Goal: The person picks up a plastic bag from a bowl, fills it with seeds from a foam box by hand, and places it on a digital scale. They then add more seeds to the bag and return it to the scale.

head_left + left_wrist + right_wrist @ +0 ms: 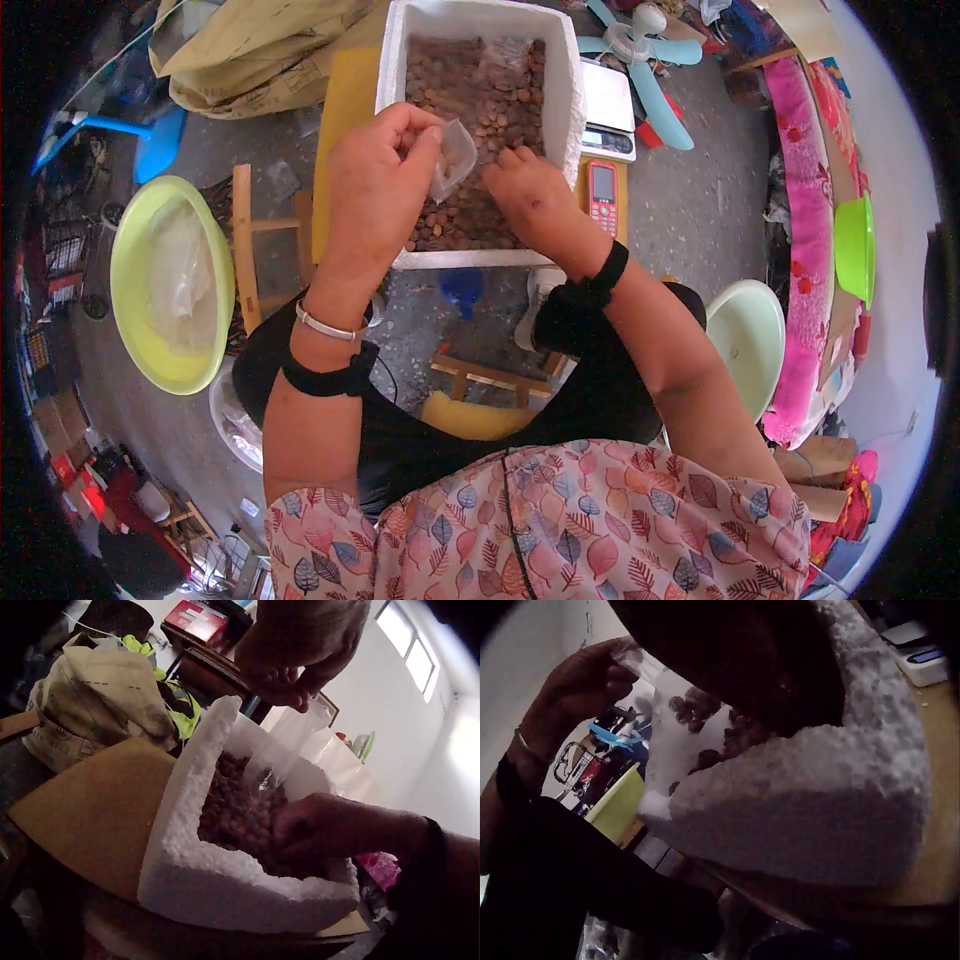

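Note:
A white foam box holds many small reddish-brown nuts or fruits. Over its left side the left hand pinches the edge of a clear plastic bag; in the left wrist view the bag hangs from those fingers. Several brown pieces show in the bag in the right wrist view. The right hand is down among the brown pieces with its fingers curled, just right of the bag; its fingertips are partly hidden. Another clear bag lies at the far end of the box.
Right of the box are a white scale and a red phone on the yellow board, with a blue-bladed fan beyond. Basins stand on both sides, a yellow-green one on the left and a pale one on the right.

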A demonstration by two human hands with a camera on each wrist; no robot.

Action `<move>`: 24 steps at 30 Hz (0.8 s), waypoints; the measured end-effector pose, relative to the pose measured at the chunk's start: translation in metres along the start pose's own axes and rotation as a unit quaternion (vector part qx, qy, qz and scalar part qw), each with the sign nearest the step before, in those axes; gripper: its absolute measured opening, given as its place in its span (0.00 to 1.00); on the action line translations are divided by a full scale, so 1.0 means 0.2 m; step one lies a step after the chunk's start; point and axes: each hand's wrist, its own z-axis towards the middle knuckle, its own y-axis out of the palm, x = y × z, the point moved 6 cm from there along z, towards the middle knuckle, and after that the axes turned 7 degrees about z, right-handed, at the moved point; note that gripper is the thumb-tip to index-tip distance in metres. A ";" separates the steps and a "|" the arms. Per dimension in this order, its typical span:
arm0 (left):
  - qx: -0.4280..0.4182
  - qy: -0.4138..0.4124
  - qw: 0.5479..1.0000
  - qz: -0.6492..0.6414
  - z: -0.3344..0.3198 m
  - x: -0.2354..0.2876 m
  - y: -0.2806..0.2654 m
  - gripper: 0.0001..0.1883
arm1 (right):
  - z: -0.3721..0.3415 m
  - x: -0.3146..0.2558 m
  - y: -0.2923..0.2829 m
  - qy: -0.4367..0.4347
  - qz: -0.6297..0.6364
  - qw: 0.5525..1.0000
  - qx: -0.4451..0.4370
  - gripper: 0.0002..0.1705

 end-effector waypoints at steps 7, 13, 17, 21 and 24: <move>-0.004 -0.005 1.000 -0.006 0.00 -0.01 0.00 0.07 | -0.01 -0.04 -0.01 0.031 -0.024 0.999 -0.037 0.11; -0.002 -0.008 1.000 -0.007 0.00 -0.01 0.00 0.08 | 0.02 0.05 -0.03 0.075 0.105 0.991 0.045 0.09; -0.005 -0.008 1.000 0.026 0.00 0.02 0.00 0.08 | 0.06 0.01 -0.28 0.150 0.283 0.928 0.191 0.08; -0.001 0.001 0.999 0.036 0.00 0.00 0.02 0.08 | 0.07 -0.12 -0.46 0.099 0.310 0.905 0.275 0.10; -0.003 0.009 0.999 0.039 0.00 0.02 0.04 0.08 | 0.09 -0.20 -0.47 0.033 0.251 0.932 0.260 0.11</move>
